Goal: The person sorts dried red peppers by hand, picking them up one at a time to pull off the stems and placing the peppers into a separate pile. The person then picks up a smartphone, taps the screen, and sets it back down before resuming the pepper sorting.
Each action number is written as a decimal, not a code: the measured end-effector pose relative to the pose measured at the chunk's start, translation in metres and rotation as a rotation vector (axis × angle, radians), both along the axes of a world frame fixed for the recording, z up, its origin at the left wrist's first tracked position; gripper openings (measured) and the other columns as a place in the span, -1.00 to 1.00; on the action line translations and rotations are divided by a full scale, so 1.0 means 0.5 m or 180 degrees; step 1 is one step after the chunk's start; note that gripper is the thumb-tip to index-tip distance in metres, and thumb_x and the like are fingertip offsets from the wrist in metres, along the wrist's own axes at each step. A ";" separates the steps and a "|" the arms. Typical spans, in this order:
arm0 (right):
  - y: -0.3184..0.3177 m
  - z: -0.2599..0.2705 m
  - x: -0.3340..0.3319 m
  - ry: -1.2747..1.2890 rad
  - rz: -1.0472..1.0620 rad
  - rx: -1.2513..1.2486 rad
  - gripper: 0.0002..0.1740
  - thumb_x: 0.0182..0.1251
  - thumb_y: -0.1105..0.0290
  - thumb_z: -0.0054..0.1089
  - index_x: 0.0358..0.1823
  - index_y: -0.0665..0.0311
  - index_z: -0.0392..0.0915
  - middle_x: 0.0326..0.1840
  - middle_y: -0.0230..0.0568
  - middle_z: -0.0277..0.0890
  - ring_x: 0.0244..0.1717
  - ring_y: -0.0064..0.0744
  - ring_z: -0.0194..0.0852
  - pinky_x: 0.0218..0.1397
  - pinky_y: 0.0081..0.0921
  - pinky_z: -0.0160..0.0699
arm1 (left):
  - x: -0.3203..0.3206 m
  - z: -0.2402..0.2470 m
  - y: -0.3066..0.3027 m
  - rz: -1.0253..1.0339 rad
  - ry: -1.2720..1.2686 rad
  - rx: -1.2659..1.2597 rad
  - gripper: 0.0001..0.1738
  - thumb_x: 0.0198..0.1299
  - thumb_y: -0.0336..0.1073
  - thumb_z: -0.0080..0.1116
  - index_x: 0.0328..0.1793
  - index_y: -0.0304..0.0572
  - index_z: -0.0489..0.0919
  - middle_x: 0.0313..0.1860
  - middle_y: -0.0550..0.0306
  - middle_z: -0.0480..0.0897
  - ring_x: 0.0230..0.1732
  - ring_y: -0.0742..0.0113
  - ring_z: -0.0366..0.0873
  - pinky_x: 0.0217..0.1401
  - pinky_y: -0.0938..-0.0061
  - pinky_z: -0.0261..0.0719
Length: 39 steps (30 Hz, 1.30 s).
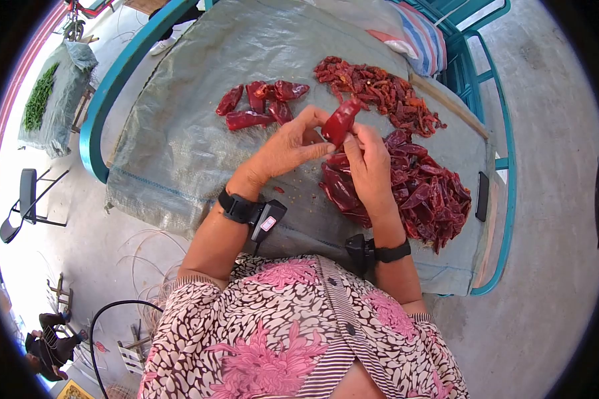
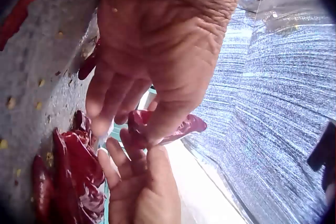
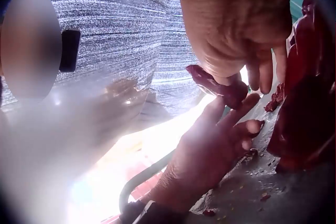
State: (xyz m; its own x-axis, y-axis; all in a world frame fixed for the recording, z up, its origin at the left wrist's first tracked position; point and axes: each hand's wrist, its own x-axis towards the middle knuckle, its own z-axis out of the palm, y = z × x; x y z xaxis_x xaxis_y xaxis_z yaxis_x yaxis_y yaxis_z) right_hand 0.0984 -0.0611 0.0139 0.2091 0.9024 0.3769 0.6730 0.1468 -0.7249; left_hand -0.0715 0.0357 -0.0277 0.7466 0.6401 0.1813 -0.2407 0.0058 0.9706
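Between both hands, above the covered table, a glossy dried red pepper [image 1: 340, 124] is held up with its narrow end away from the body. My left hand [image 1: 287, 147] pinches it between thumb and fingers from the left. From the right, my right hand [image 1: 370, 167] pinches its lower end. The left wrist view shows the left thumb pressed on the pepper [image 2: 184, 125]. A large heap of similar peppers [image 1: 429, 193] lies beside and under the right hand. Beyond the left hand is a small group of peppers [image 1: 249, 120].
A pile of shrivelled, darker red pieces [image 1: 386, 96] lies at the far right of the grey-green woven sheet [image 1: 186, 120]. Small seeds and scraps are scattered near the hands. Teal metal rails [image 1: 103, 106] border the table. A dark phone-like object [image 1: 482, 196] lies at the right edge.
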 end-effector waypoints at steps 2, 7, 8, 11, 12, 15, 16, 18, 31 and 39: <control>-0.002 0.013 -0.002 -0.0067 -0.0079 0.0048 -0.73 0.48 0.42 0.24 0.12 0.35 0.60 -0.07 0.00 0.64 -0.05 -0.06 0.67 0.03 -0.21 0.60 | 0.005 -0.007 0.000 -0.0231 -0.0377 -0.0380 -0.58 0.42 -0.35 0.35 0.32 -0.15 0.47 0.05 0.24 0.68 -0.11 0.51 0.64 -0.07 0.51 0.63; 0.002 0.006 0.044 -0.0709 -0.0535 0.0163 -0.72 0.41 0.41 0.30 0.11 0.24 0.64 0.00 -0.07 0.67 0.08 -0.02 0.63 0.20 -0.13 0.52 | 0.004 -0.002 0.003 0.0476 -0.0210 -0.0244 -0.61 0.47 -0.42 0.26 0.38 -0.09 0.53 0.00 0.26 0.64 -0.12 0.50 0.60 -0.08 0.56 0.62; 0.001 0.006 0.057 -0.1026 -0.0548 0.0217 -0.73 0.41 0.41 0.30 0.11 0.21 0.65 0.02 -0.09 0.68 0.10 -0.01 0.62 0.24 -0.11 0.49 | 0.004 -0.002 0.005 0.0714 -0.0098 -0.0039 -0.61 0.47 -0.43 0.25 0.39 -0.09 0.55 -0.01 0.26 0.64 -0.12 0.51 0.59 -0.07 0.57 0.62; 0.005 0.007 0.071 -0.1564 -0.0726 -0.0176 -0.64 0.39 0.35 0.33 0.20 0.10 0.62 0.11 -0.15 0.68 0.27 -0.03 0.53 0.46 -0.01 0.27 | 0.003 -0.019 0.018 0.1383 0.0255 0.1197 -0.60 0.47 -0.42 0.25 0.40 -0.11 0.61 -0.03 0.26 0.58 -0.09 0.52 0.56 -0.06 0.57 0.62; 0.007 0.006 0.072 -0.1817 -0.0787 -0.0265 -0.61 0.39 0.33 0.34 0.23 0.09 0.61 0.13 -0.16 0.68 0.30 -0.04 0.51 0.49 0.01 0.23 | 0.004 -0.017 0.016 0.1467 0.0221 0.1062 -0.60 0.47 -0.43 0.25 0.40 -0.11 0.62 -0.02 0.24 0.56 -0.08 0.52 0.55 -0.07 0.57 0.62; 0.016 -0.016 0.081 -0.2132 -0.0748 -0.0522 -0.54 0.39 0.29 0.35 0.31 0.05 0.58 0.17 -0.18 0.68 0.37 -0.07 0.45 0.57 0.08 0.08 | 0.005 -0.013 0.017 0.1891 0.0268 0.1213 -0.60 0.44 -0.46 0.26 0.39 -0.12 0.64 0.04 0.20 0.50 -0.08 0.51 0.55 -0.08 0.58 0.61; 0.020 -0.025 0.083 -0.2168 -0.0725 -0.0665 -0.53 0.40 0.29 0.35 0.33 0.05 0.58 0.18 -0.18 0.68 0.36 -0.07 0.46 0.57 0.08 0.08 | 0.002 -0.018 0.023 0.2140 0.0391 0.1628 -0.59 0.43 -0.48 0.26 0.38 -0.12 0.64 0.07 0.18 0.48 -0.10 0.50 0.55 -0.08 0.59 0.61; 0.027 -0.036 0.083 -0.2239 -0.0674 -0.0948 -0.51 0.40 0.28 0.34 0.35 0.04 0.57 0.20 -0.18 0.67 0.34 -0.07 0.48 0.57 0.08 0.07 | -0.002 -0.017 0.024 0.2436 0.0578 0.1793 -0.58 0.38 -0.51 0.29 0.35 -0.11 0.65 0.10 0.16 0.47 -0.14 0.48 0.56 -0.09 0.59 0.61; 0.023 0.010 0.059 -0.0385 -0.0654 -0.0170 -0.79 0.38 0.42 0.35 0.00 0.25 0.65 -0.12 -0.17 0.74 -0.11 -0.23 0.71 0.13 -0.22 0.57 | -0.006 0.014 0.004 0.1901 0.0523 0.1358 -0.66 0.28 -0.42 0.42 0.18 -0.15 0.70 -0.12 0.22 0.65 -0.36 0.56 0.54 -0.26 0.56 0.55; -0.004 0.024 -0.002 0.0688 -0.0160 -0.0344 -0.82 0.45 0.49 0.26 0.04 0.29 0.62 -0.13 -0.20 0.72 -0.18 -0.39 0.72 -0.04 -0.45 0.64 | -0.004 0.003 0.003 0.0682 0.0463 0.0927 -0.71 0.35 -0.36 0.37 0.15 -0.23 0.66 -0.14 0.20 0.65 -0.33 0.46 0.56 -0.24 0.53 0.56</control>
State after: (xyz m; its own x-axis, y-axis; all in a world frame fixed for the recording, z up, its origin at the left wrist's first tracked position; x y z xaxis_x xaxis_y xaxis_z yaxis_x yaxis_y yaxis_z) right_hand 0.0975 -0.0631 0.0258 0.3201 0.9214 0.2205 0.5052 0.0309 -0.8625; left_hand -0.0733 0.0374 -0.0262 0.6328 0.7217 0.2806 -0.0665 -0.3104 0.9483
